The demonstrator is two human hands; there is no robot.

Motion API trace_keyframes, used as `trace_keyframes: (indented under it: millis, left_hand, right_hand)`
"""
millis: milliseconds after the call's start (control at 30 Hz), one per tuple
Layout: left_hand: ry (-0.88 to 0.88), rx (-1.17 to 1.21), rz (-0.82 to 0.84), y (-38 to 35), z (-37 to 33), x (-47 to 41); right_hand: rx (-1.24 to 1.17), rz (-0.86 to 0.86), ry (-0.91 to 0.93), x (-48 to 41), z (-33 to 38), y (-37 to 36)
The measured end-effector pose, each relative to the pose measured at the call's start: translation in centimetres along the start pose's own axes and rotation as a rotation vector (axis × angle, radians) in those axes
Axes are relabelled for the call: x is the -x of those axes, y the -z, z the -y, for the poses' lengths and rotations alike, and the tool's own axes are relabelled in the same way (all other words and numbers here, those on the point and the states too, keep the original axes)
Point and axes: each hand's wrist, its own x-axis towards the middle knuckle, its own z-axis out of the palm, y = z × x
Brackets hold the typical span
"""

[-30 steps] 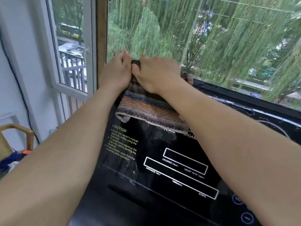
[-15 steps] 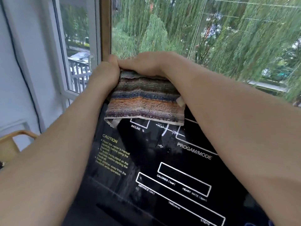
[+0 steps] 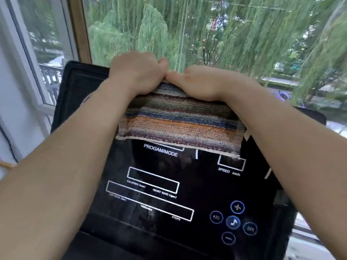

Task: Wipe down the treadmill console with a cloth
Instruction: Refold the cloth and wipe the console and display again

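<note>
Head camera shows the black treadmill console (image 3: pixel 159 203) filling your lower view, in front of the window (image 3: pixel 244 34). Your striped cloth (image 3: pixel 180 126) lies against the console's upper part, covering the top of the display. Your left hand (image 3: pixel 137 72) and right hand (image 3: pixel 201 83), side by side and touching, grip the cloth's upper edge with curled fingers.

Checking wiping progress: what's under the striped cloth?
The console, its upper panel; printing there is covered. The left hand and right hand grip the striped cloth at its top.
</note>
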Motion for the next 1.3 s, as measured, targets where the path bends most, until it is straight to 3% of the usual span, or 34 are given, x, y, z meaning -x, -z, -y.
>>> trace_keyframes:
  millis: [133,300,433,533,667,733,867,933,967,1033,1100,1300]
  left_hand:
    - [-0.057,0.002,0.080,0.5,-2.6,1.0]
    - [-0.218,0.127,0.203,0.1,-9.9,2.5]
    - [-0.111,0.236,0.289,0.2,-12.3,1.4]
    - [-0.088,0.245,0.240,-0.2,-14.1,0.7]
    - [-0.118,0.246,0.233,-0.9,-16.9,1.0]
    - [-0.117,0.233,0.255,-0.8,-17.9,0.9]
    - [-0.148,0.259,0.238,-0.6,-19.7,1.3]
    - [-0.198,0.259,0.152,-0.6,-20.4,2.0]
    - [-0.238,0.212,0.071,-0.7,-20.6,2.4]
    - [-0.324,0.178,-0.079,-0.9,-20.7,3.3]
    - [-0.379,0.196,-0.077,-1.4,-21.1,4.6]
    - [-0.422,-0.047,0.046,-1.3,-22.0,5.9]
  right_hand:
    - [0.203,-0.085,0.042,2.2,-2.1,-0.2]
    - [0.096,0.069,-0.179,8.8,-7.0,2.1]
    - [0.151,-0.101,-0.137,9.4,-8.7,1.5]
    - [-0.001,-0.099,-0.167,9.4,-10.1,2.1]
    - [-0.264,0.039,-0.376,10.7,-12.6,2.7]
    - [-0.313,0.041,-0.344,10.6,-13.1,2.3]
    - [-0.256,-0.174,-0.277,11.2,-13.6,1.7]
    - [-0.250,-0.285,-0.234,12.3,-13.6,0.5]
    - [-0.312,-0.389,-0.229,12.9,-13.6,-0.4]
    - [-0.722,-0.586,-0.310,14.3,-13.0,-2.3]
    - [-1.085,-0.687,-0.384,15.3,-12.5,-4.2]
    - [-1.216,-0.743,-0.363,16.4,-11.4,-6.6]
